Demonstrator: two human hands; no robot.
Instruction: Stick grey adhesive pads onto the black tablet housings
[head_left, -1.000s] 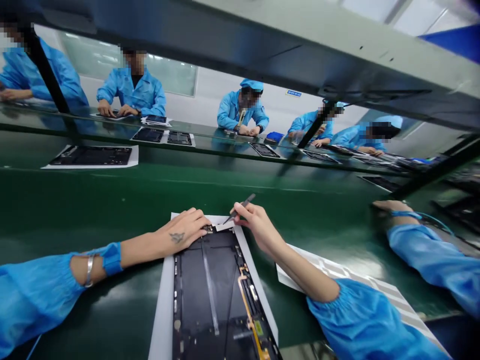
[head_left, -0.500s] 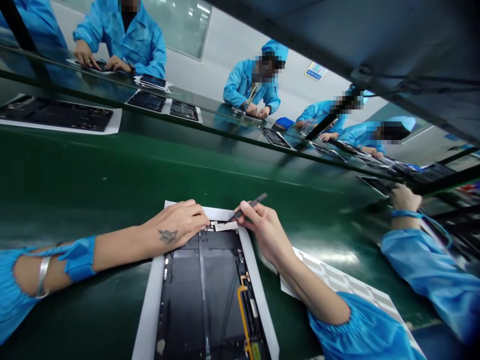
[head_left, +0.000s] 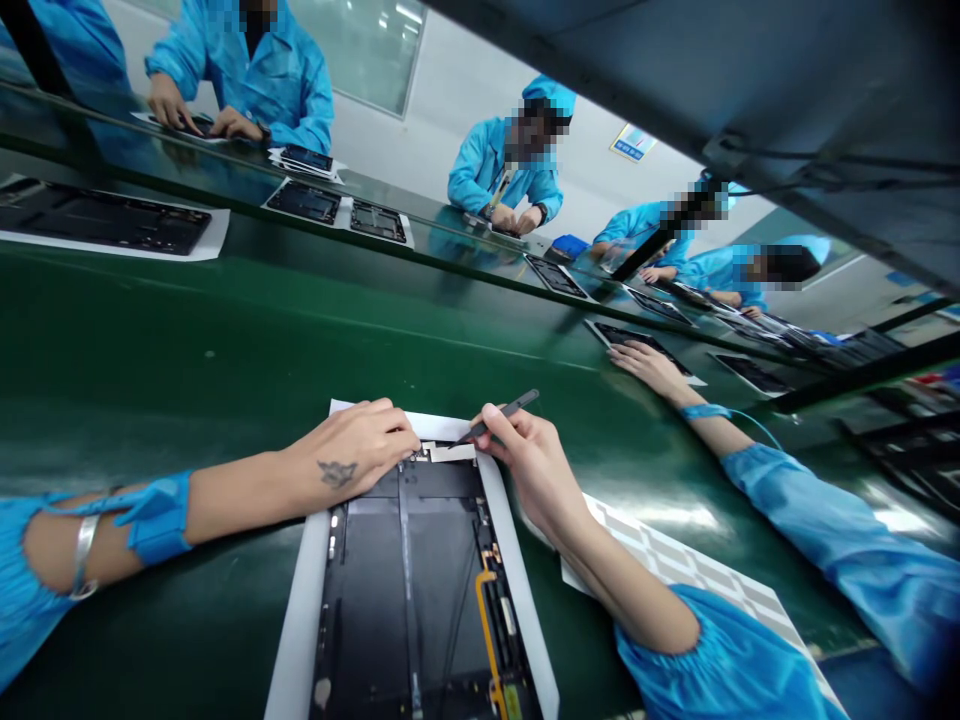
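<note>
An opened tablet housing (head_left: 442,560), black inside with an orange flex cable (head_left: 484,620), lies on a white sheet (head_left: 296,610) in front of me. My left hand (head_left: 356,445) rests over its far left corner, fingers bent and pressed together; their tips meet the top edge, and whatever they pinch is hidden. Between the thumb and fingers of my right hand (head_left: 529,455) are dark tweezers (head_left: 510,407), slanting down to the left. Their point touches or hovers just over a white strip (head_left: 454,453) along the housing's top edge; I cannot tell which.
At right, a co-worker's hand (head_left: 652,365) lies on another tablet housing (head_left: 637,340). A sheet of grey-white labels (head_left: 675,560) lies under my right forearm. More housings (head_left: 112,215) line the green belt (head_left: 247,330) and the far bench, where several co-workers in blue sit.
The co-worker's hand at right has reached left and forward with a tablet housing beneath it. Housings on the far side have shifted slightly. My hands and the tweezers have barely moved.
</note>
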